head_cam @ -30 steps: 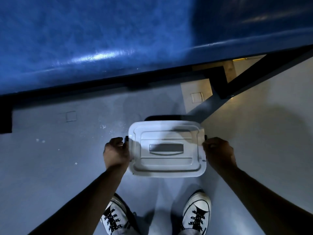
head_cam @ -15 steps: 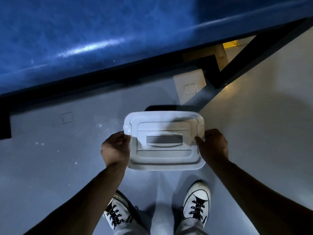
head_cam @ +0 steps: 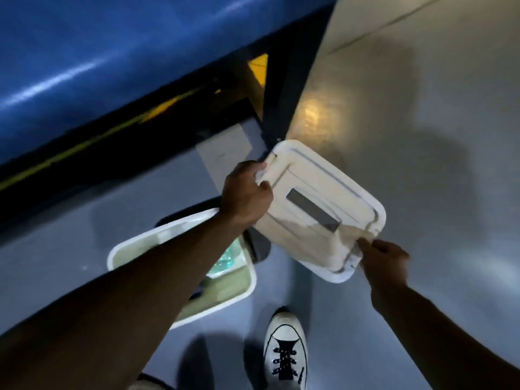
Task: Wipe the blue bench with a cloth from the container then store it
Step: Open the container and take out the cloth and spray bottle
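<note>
At the upper left, the blue bench (head_cam: 92, 49) is seen as a glossy padded surface with a streak of reflected light, its near edge running diagonally from the lower left up toward the top centre. Beneath that edge a black frame (head_cam: 112, 147) is visible, with a yellow strip showing along it, and a dark leg (head_cam: 284, 88) descends from the frame to the grey floor (head_cam: 422, 108).

On the floor, below the bench's near edge, the white container (head_cam: 239, 280) is set with its top uncovered. Its interior is largely hidden by the left forearm crossing above it; something pale green and crumpled (head_cam: 225, 260) is glimpsed inside near the right wall, but what it is cannot be told, as the view is blurred.

To the right of the container, the white lid (head_cam: 318, 209) is held clear of it in the air, turned at an angle, with a grey rectangular recess at its centre. The lid's upper left corner is gripped by the left hand (head_cam: 244, 195), fingers curled over the rim. The opposite, lower right corner is pinched by the right hand (head_cam: 385, 263), thumb on top.

At the bottom, a white lace-up shoe (head_cam: 285, 358) is seen on the floor just right of centre, near the container's lower corner. A warm patch of light is reflected on the floor beside the bench leg.
</note>
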